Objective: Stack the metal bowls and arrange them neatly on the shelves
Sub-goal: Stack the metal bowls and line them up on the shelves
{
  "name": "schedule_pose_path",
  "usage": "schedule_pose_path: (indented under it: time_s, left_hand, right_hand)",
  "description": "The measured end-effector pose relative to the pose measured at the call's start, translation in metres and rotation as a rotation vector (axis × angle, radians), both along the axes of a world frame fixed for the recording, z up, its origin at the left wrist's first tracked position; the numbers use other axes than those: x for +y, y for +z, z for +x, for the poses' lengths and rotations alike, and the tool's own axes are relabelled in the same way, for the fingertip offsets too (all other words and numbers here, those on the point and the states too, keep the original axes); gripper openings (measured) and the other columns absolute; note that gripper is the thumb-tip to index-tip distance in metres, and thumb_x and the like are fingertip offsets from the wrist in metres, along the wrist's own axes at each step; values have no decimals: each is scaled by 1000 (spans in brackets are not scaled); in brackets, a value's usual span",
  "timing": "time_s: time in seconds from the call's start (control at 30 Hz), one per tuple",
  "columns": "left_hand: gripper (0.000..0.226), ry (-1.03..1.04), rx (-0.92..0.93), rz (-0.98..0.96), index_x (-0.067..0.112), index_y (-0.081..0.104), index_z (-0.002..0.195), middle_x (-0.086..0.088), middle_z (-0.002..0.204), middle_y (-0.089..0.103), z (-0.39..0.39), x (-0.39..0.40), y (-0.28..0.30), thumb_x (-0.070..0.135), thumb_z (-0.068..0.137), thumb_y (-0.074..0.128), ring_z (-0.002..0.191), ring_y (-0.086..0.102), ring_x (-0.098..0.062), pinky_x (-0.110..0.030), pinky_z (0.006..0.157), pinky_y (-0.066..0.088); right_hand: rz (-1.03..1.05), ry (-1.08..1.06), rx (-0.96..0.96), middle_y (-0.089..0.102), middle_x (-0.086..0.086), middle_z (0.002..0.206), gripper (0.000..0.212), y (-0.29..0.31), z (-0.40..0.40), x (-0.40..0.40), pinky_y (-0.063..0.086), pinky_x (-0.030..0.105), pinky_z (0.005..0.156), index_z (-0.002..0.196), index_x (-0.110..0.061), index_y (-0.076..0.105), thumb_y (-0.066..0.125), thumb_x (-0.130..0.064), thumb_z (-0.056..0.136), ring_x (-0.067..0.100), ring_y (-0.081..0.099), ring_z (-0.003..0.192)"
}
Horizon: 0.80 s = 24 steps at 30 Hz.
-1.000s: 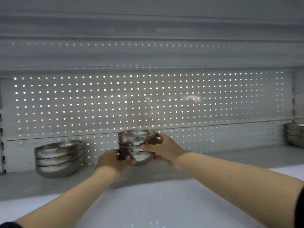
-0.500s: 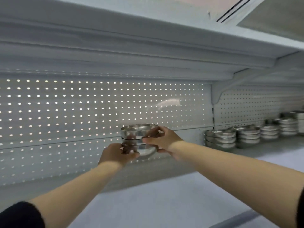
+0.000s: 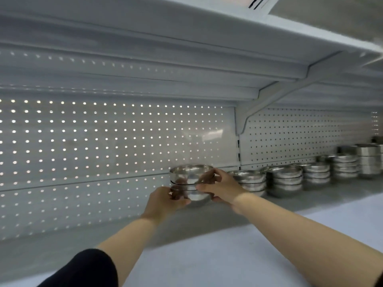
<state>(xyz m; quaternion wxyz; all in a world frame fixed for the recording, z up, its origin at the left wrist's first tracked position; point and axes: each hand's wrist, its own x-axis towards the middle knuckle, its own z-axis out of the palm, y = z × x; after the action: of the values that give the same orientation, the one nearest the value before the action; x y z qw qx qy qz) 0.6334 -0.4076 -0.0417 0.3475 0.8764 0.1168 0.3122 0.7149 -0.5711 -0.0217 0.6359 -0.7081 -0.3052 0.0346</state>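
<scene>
A small stack of shiny metal bowls (image 3: 190,181), nested upright, is held just above the grey shelf (image 3: 310,201). Further nested bowl stacks (image 3: 286,181) are lined up rightward along the shelf's back.

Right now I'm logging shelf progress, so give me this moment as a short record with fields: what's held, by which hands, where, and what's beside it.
held item: stack of metal bowls
left hand: grips the stack's lower left side
right hand: grips its right side, fingers around the rim
location: at the shelf, near the perforated back panel
resting or lifted: cannot tell
neighbours: row of bowl stacks to the right
</scene>
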Motion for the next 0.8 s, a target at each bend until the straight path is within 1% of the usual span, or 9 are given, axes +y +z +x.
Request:
schedule_pose_path:
  time_s: [0.07, 0.17, 0.27, 0.33, 0.4, 0.47, 0.57, 0.67, 0.8]
  left_hand:
    - [25, -1, -6, -27, 22, 57, 54, 12, 49, 56, 8, -4, -6, 27, 67, 78, 52, 51, -3, -10, 44, 33]
    - [19, -1, 15, -42, 21, 60, 62, 10, 58, 60, 14, -9, -14, 29, 68, 77, 57, 53, -5, -15, 49, 36]
    - [19, 11, 43, 5, 21, 60, 63, 10, 59, 59, 15, -10, -18, 31, 69, 75, 58, 52, -5, -11, 48, 36]
    - [19, 23, 65, 18, 20, 63, 66, 6, 64, 62, 14, -9, -20, 33, 69, 75, 64, 56, -10, -16, 52, 37]
    - [20, 37, 84, 21, 20, 62, 67, 2, 70, 63, 15, -10, -21, 34, 69, 75, 70, 56, -14, -20, 54, 36]
    - [24, 54, 104, 40, 22, 58, 62, 4, 68, 61, 16, -12, -21, 36, 70, 75, 68, 55, -13, -17, 52, 34]
    - [32, 67, 111, 75, 25, 50, 55, 12, 60, 53, 20, -18, -19, 37, 71, 75, 61, 49, -4, -14, 49, 29]
    - [31, 64, 114, 65, 25, 50, 57, 12, 62, 53, 26, -22, -19, 36, 71, 75, 66, 50, -10, -14, 50, 30]
    - [32, 73, 141, 70, 24, 49, 57, 10, 62, 52, 29, -22, -24, 38, 72, 74, 68, 51, -13, -16, 49, 31]
  right_hand:
    - [25, 12, -4, 67, -2, 100, 44, -6, 9, -3, 50, 25, 64, 102, -20, 60, 84, -20, 65, 11, 63, 87]
    - [24, 25, -13, 65, -4, 104, 44, -13, 18, -7, 50, 25, 64, 102, -23, 59, 84, -20, 66, 13, 62, 94]
    - [18, 38, 0, 62, -9, 100, 41, -18, 21, -8, 52, 23, 63, 100, -26, 58, 83, -21, 67, 7, 60, 90]
    - [20, 37, -1, 62, -10, 99, 43, -20, 21, -7, 51, 19, 58, 103, -24, 59, 83, -21, 67, 5, 60, 88]
    - [23, 27, 5, 66, -5, 100, 44, -22, 22, -6, 46, 16, 53, 103, -20, 60, 84, -23, 67, 10, 65, 89]
    - [26, 11, 31, 68, -1, 102, 41, -22, 24, -6, 46, 19, 57, 100, -20, 61, 84, -28, 66, 16, 66, 93]
    - [45, -9, 73, 67, 1, 106, 40, -23, 27, -7, 45, 26, 64, 94, -23, 59, 84, -32, 65, 20, 64, 98]
    - [75, -24, 82, 66, 3, 109, 46, -24, 31, -8, 43, 26, 66, 99, -20, 59, 85, -32, 63, 21, 63, 100]
    - [57, -28, 82, 66, 2, 107, 49, -25, 32, -9, 40, 22, 60, 102, -19, 58, 85, -32, 62, 15, 59, 84]
